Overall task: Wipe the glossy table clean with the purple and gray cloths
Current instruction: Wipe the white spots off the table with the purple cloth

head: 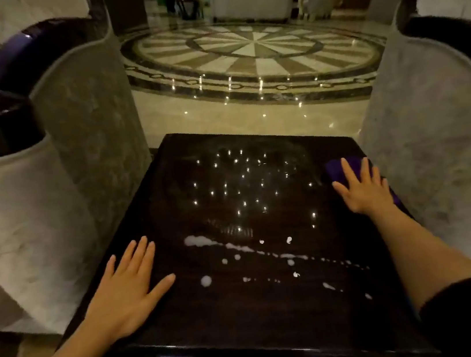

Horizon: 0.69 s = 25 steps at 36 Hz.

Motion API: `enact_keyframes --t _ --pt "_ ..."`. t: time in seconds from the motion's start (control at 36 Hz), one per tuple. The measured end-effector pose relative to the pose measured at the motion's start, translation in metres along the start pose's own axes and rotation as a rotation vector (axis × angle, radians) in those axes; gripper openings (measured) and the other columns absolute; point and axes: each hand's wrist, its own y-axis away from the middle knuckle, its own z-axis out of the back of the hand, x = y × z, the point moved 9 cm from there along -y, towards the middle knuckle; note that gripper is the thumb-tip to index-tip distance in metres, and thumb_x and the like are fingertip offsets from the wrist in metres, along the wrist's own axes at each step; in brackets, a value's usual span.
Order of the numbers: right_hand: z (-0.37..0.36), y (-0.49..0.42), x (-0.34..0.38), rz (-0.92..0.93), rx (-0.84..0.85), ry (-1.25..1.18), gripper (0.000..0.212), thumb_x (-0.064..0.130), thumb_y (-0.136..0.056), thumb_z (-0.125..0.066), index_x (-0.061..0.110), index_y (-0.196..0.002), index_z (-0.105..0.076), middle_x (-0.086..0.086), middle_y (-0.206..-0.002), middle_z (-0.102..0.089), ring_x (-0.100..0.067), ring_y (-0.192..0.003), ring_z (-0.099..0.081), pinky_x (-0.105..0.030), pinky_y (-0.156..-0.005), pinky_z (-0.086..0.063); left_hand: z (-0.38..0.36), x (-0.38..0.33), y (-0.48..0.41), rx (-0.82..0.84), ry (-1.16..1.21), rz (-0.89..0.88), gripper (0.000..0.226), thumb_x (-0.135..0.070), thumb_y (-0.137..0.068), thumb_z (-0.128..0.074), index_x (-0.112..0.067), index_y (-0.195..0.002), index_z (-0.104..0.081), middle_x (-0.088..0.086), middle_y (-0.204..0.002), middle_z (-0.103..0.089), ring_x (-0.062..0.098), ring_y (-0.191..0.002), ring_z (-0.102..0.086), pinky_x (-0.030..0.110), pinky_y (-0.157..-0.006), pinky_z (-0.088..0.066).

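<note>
A dark glossy table (204, 312) fills the lower middle of the head view. White streaks and drops of spilled liquid (239, 249) run across its near half, from centre to the right. My right hand (361, 188) lies flat, fingers spread, on a purple cloth (336, 170) at the table's right edge; the cloth shows past my fingertips and beside my wrist. My left hand (129, 290) rests flat on the bare left side of the table, fingers apart, holding nothing. No gray cloth is in view.
A grey upholstered armchair (56, 185) with a dark glossy frame stands close on the left, and another armchair (433, 132) close on the right. Beyond the table's far edge lies a polished marble floor (253, 54) with a round inlay.
</note>
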Motion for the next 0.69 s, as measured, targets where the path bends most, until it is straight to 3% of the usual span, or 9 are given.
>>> enact_keyframes --t 0.19,0.33,0.39,0.44,0.69 --pt "-0.02 -0.015 -0.017 -0.097 0.097 0.019 0.058 0.054 -0.092 -0.021 0.035 -0.141 0.004 -0.019 -0.154 0.005 -0.039 -0.139 -0.005 -0.051 -0.112 -0.009 -0.003 0.001 -0.001 -0.031 -0.033 0.002 0.096 -0.076 -0.054 0.013 -0.019 -0.13 0.022 -0.003 -0.151 0.018 0.005 -0.13 0.025 0.036 -0.115 0.007" --pt "-0.018 -0.017 -0.016 -0.123 0.11 0.063 0.054 0.05 -0.094 -0.022 0.034 -0.142 -0.001 -0.018 -0.154 -0.004 -0.041 -0.137 -0.014 -0.051 -0.111 -0.015 -0.003 -0.003 -0.001 -0.024 -0.06 -0.012 0.113 -0.085 -0.044 0.025 -0.018 -0.135 0.02 -0.007 -0.143 0.024 0.005 -0.13 0.024 0.035 -0.115 0.007" --pt "-0.017 -0.016 -0.015 -0.109 0.107 0.065 0.052 0.045 -0.096 -0.023 0.033 -0.142 -0.003 -0.017 -0.154 -0.006 -0.042 -0.136 -0.015 -0.052 -0.11 -0.017 -0.003 -0.002 -0.002 -0.031 -0.068 -0.004 0.096 -0.08 -0.066 0.009 -0.017 -0.137 0.018 -0.005 -0.146 0.023 0.005 -0.129 0.024 0.035 -0.115 0.007" --pt "-0.015 -0.015 -0.012 -0.091 0.103 0.065 0.05 0.042 -0.097 -0.023 0.031 -0.143 -0.004 -0.016 -0.154 -0.007 -0.042 -0.136 -0.016 -0.052 -0.109 -0.019 -0.004 -0.001 -0.003 -0.038 -0.064 0.009 0.078 -0.064 -0.086 -0.014 -0.016 -0.14 0.014 0.0 -0.152 0.017 0.006 -0.13 0.024 0.035 -0.116 0.007" --pt "-0.022 0.003 0.046 0.054 0.115 0.069 0.049 0.04 -0.097 -0.022 0.03 -0.143 -0.006 -0.012 -0.154 -0.009 -0.038 -0.137 -0.016 -0.048 -0.109 -0.022 -0.002 -0.003 -0.001 -0.039 -0.043 0.015 0.074 -0.057 -0.09 -0.022 -0.014 -0.142 0.01 0.003 -0.154 0.012 0.014 -0.14 0.016 0.035 -0.115 0.006"
